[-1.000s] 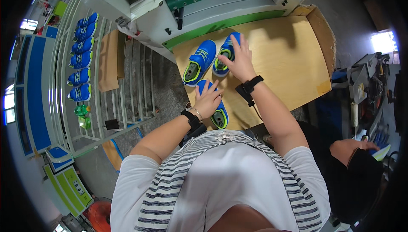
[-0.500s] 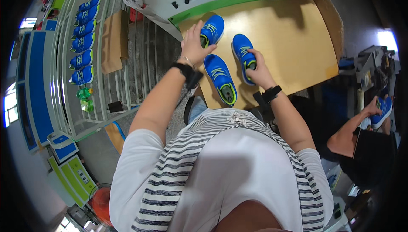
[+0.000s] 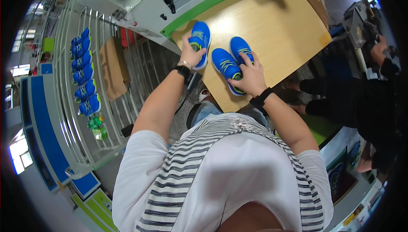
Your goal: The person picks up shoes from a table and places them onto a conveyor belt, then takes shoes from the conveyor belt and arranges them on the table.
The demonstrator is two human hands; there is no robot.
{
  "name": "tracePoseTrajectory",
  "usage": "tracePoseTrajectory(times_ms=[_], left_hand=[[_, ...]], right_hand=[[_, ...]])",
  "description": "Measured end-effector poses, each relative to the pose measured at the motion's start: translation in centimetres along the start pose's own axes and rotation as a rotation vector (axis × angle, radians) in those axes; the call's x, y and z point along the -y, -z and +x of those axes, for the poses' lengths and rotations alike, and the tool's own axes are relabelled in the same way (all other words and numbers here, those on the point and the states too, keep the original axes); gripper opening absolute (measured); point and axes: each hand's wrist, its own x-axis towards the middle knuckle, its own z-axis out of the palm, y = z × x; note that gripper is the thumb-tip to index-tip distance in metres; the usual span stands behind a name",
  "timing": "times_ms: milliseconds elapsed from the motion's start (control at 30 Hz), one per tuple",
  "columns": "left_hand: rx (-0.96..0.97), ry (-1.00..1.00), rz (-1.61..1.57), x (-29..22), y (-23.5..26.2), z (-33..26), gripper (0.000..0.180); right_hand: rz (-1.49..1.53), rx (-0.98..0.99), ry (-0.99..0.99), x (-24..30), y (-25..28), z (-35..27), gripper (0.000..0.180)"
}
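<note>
My left hand grips a blue sneaker by its collar, at the left edge of the wooden tabletop. Its toe points away from me and its lime lining shows beside my fingers. Two more blue sneakers lie close together to the right: a nearer sneaker and a farther sneaker, both with lime laces. Across their heel ends lies my right hand, closed, thumb at the nearer one's opening and fingers over the farther one. That hand hides much of the farther shoe's rear.
At left, a metal rack carries a row of blue sneakers, a brown cardboard piece and a green bottle. A white machine frame with a green edge borders the table's far side. A person in dark clothes is at right.
My view has turned. My left hand now grips its sneaker and has drawn it nearer. The other two sneakers have come together, and my right hand now reaches across both.
</note>
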Motion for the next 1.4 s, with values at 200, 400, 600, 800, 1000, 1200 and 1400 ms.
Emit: tracePoseTrajectory(times_ms=[200,400,600,800,1000,1200,1400], left_hand=[[0.209,0.125,0.074,-3.7,0.2,-5.6,0.090],[0.648,0.099,0.057,-6.5,-3.8,-4.5,0.097],[0.718,-0.513,0.448,-8.7,0.3,-0.4,0.048],[0.560,-1.168,0.385,-13.1,-6.4,-6.9,0.053],[0.512,-1.147,0.647,-10.2,-6.7,-6.4,0.063],[0.485,-1.162,0.627,-10.4,-7.2,-5.9,0.062],[0.454,-1.182,0.596,-9.6,-7.5,-5.3,0.061]], right_hand=[[-0.063,-0.113,-0.421,0.8,-0.1,1.0,0.057],[0.140,-0.490,-0.246,-0.8,0.3,0.0,0.060],[0.127,-0.674,-0.434,1.3,-3.1,-11.9,0.050],[-0.063,0.343,-1.438,1.0,-24.3,-33.8,0.024],[0.406,0.246,-1.730,15.6,-20.4,-41.0,0.033],[0.437,0.313,-1.706,16.8,-25.1,-43.0,0.035],[0.458,-0.125,-1.549,10.7,-18.8,-36.1,0.035]])
